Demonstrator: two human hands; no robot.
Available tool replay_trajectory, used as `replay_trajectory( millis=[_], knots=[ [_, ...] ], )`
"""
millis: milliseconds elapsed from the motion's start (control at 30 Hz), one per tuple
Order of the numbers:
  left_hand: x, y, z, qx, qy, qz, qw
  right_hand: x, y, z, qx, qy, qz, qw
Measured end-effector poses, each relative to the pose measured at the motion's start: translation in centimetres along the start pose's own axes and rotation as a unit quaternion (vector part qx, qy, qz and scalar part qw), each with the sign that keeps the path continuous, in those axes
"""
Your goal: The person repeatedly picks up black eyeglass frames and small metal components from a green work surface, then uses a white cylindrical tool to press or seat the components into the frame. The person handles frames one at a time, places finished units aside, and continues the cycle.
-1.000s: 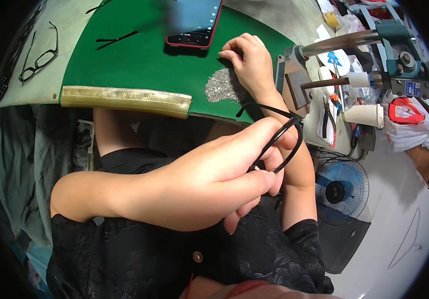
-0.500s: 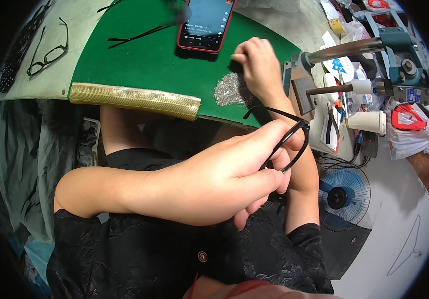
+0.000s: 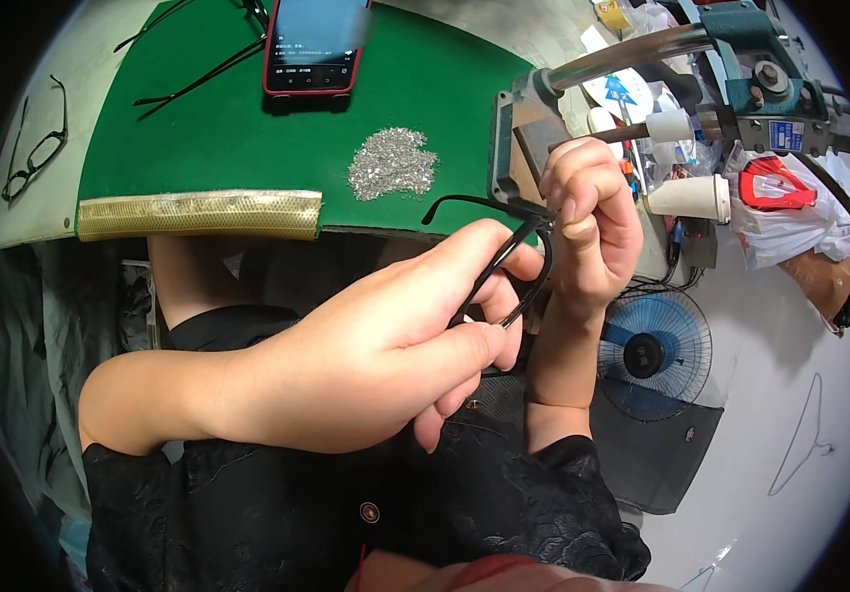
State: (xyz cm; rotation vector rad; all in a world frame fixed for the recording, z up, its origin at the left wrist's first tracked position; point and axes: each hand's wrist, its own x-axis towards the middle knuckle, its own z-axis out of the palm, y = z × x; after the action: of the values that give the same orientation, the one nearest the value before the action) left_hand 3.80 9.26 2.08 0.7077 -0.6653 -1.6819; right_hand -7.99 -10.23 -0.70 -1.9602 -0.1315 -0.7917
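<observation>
My left hand (image 3: 395, 335) is closed around a black eyeglass frame (image 3: 539, 281), holding it tilted above my lap at the front edge of the table. One thin temple arm sticks out to the left over the edge. My right hand (image 3: 597, 212) is at the frame's upper right corner, by the hinge. Its thumb and fingertips are pinched together there; whatever lies between them is too small to make out. A pile of tiny silvery metal pieces (image 3: 392, 165) lies on the green mat (image 3: 218, 148), left of my right hand.
A phone in a red case (image 3: 308, 84) lies at the back of the mat, beside more black glasses. Another pair of glasses (image 3: 47, 148) is at the far left. A gold strip (image 3: 198, 215) lines the front edge. Right stand a metal press (image 3: 760, 79), a white cup (image 3: 691, 197) and a fan (image 3: 647, 355).
My right hand has left the pile of metal pieces and come to the frame's hinge corner, fingers pinched. My left hand still holds the frame. The whole view has shifted, with the table now further left.
</observation>
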Motion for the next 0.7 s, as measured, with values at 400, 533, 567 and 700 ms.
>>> replay_trajectory(
  millis=[400, 533, 567, 700],
  knots=[
    [0.0, 0.0, 0.0, 0.002, -0.004, -0.004, 1.000, 0.2, -0.8, 0.4, -0.092, 0.015, -0.036, 0.995],
    [-0.1, 0.1, 0.1, 0.005, -0.003, -0.008, 1.000, 0.6, -0.9, 0.0, -0.088, 0.011, -0.047, 0.995],
    [0.0, 0.1, 0.1, 0.005, -0.004, -0.008, 1.000, 0.7, -0.9, -0.1, -0.095, 0.006, -0.055, 0.994],
    [0.2, 0.0, 0.1, 0.004, -0.006, -0.006, 1.000, 0.9, -0.9, -0.6, -0.102, -0.010, -0.065, 0.993]
  ],
)
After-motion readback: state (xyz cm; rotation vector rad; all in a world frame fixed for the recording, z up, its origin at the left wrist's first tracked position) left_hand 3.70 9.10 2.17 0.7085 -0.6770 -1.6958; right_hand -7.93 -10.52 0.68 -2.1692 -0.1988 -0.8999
